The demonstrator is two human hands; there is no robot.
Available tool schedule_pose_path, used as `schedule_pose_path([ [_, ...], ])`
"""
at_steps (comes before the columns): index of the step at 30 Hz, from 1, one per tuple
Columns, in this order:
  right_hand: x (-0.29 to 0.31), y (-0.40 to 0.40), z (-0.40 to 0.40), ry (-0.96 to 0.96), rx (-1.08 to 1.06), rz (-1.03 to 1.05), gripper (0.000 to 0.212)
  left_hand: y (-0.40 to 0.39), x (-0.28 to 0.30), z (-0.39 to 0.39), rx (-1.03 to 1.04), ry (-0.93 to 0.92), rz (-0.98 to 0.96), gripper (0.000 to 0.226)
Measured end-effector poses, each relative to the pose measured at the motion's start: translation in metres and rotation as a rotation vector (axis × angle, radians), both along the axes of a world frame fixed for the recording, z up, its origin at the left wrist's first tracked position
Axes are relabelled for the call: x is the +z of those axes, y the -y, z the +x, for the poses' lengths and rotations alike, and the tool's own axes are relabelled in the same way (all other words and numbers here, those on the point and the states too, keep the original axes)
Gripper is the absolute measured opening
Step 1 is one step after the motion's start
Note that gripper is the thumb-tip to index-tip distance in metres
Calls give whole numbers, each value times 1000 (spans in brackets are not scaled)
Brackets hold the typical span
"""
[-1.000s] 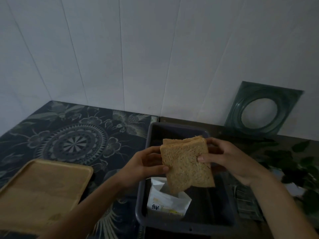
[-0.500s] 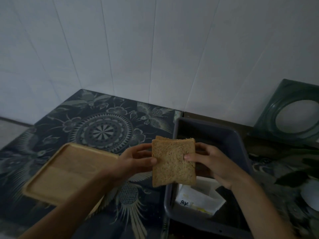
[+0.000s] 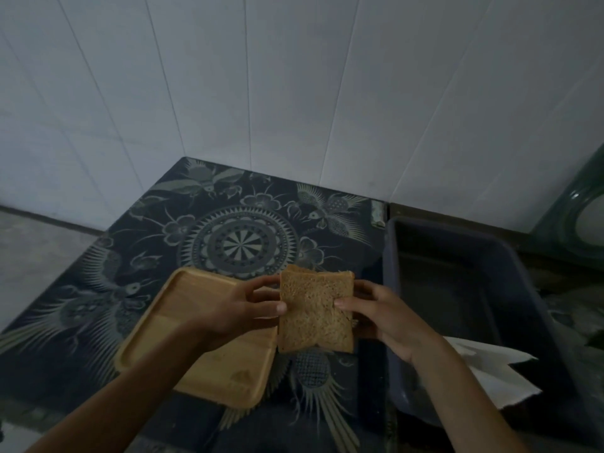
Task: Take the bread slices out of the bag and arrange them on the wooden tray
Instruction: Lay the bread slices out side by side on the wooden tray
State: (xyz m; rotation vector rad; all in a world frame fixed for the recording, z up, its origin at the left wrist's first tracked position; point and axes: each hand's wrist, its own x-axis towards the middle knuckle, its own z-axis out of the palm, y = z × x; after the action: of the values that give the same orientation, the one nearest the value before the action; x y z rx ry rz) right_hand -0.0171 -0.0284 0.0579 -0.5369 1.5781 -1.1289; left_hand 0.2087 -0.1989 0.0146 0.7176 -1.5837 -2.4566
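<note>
Hands (image 3: 313,313) upright around bread slices (image 3: 315,313)

Dark patterned tabletop (image 3: 235,246), wooden tray (image 3: 183,325) lying on it, dark plastic bin (image 3: 392,289) just right

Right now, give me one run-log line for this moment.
stage: carrying | held: brown bread slices, upright, in left hand and right hand | rectangular wooden tray: no bread yet | white bag: in grey bin

You see brown speckled bread slices (image 3: 315,313), a pale honey wooden tray (image 3: 196,325), a dark counter (image 3: 228,230) patterned with mandala and birds, and a navy bin (image 3: 490,246).
</note>
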Motion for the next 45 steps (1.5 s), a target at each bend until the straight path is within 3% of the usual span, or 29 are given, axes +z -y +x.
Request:
schedule_pose_path([
  [13,-99,58,94,81,-152,221,41,62,-76,68,38,224,35,55],
  [19,-146,61,136,68,-200,329,16,59,-115,93,16,361,11,41],
  [22,-163,60,150,67,-221,341,16,56,-128,101,28,394,16,37],
  [33,-193,64,174,-36,-345,356,16,61,-146,108,-19,459,-1,40],
  [38,-190,65,184,-157,-349,332,12,59,-145,105,-37,479,-82,39],
  [43,-189,59,191,-210,-382,324,31,65,-142,104,-102,507,-220,42],
  [45,-187,53,197,-244,-395,327,25,69,-141,103,-122,517,-268,43],
])
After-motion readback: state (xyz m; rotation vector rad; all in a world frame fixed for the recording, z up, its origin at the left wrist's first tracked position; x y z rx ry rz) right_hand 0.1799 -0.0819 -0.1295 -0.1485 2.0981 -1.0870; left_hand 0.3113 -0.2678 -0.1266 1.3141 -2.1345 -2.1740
